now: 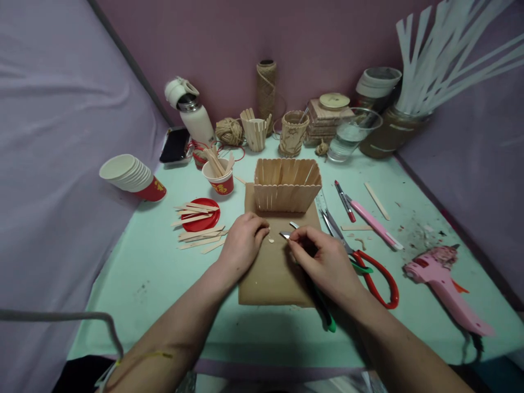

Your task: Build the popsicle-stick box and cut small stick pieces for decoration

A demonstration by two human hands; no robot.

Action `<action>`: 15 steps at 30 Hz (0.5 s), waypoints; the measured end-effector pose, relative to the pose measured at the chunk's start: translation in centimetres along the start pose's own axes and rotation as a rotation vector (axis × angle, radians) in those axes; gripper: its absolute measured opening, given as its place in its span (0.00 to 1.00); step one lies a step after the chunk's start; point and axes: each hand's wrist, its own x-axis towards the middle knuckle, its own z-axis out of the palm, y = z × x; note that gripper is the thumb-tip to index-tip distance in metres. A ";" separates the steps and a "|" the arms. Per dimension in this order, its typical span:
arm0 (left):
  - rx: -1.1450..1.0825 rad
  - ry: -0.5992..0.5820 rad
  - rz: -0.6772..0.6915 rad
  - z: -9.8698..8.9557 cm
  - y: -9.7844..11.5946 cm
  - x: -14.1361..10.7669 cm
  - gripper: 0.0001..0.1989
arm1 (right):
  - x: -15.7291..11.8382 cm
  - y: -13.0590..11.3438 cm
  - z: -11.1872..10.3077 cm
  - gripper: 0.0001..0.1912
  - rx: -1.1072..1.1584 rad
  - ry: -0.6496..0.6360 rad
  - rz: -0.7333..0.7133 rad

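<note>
My right hand is closed around a pair of pliers. Their metal jaws are parted and point left, and a green-tipped handle shows below the palm. Opposite, my left hand has its fingers pinched together; whatever they hold is hidden or too small to name. A small pale wood chip lies between the hands on a brown cardboard sheet. At the back of this sheet stands a rectangular box made of wooden sticks. Scissors with red handles lie just right of my right hand.
Right side: pink glue gun, pink craft knife, red pen. Left side: wooden sticks on a red lid, a paper cup of sticks, stacked cups. Behind: twine ball, bottle, water cup.
</note>
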 end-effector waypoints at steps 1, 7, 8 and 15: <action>-0.006 -0.001 -0.003 0.1 0.0 0.0 0.07 | 0.0 0.1 0.0 0.05 0.009 0.003 0.000; -0.523 0.045 -0.226 -0.7 -0.1 -0.3 0.04 | 0.2 -0.2 -0.3 0.05 0.172 -0.012 0.087; -0.730 -0.008 -0.312 -0.8 0.0 -0.4 0.04 | 0.3 -0.4 -0.4 0.05 0.225 -0.032 0.120; -1.543 -0.276 -0.654 -1.3 0.5 -1.3 0.10 | 1.7 -1.9 -0.2 0.08 0.510 -0.167 0.285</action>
